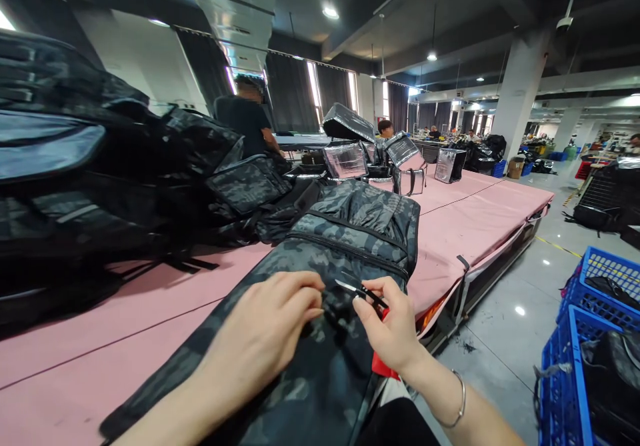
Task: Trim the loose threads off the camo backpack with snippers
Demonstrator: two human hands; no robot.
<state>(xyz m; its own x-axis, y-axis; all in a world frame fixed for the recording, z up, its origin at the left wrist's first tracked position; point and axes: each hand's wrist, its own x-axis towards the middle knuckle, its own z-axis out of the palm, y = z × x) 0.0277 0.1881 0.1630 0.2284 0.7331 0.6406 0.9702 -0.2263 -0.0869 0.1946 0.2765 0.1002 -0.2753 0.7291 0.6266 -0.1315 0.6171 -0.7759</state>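
Two long pink counter (450, 233) tops fill this dim workshop. On the near one lies a camouflage bag (320, 313); my left grip (270, 333) presses it, my right grip (390, 326) clenches small snips (357, 291).

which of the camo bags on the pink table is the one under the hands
The camouflage bag lying flat at the table's near edge; the left hand presses on it and the right hand holds thread snips. The other bags are piled further left.

Camouflage bag (310, 313) flat on pink table, snips (357, 291) above
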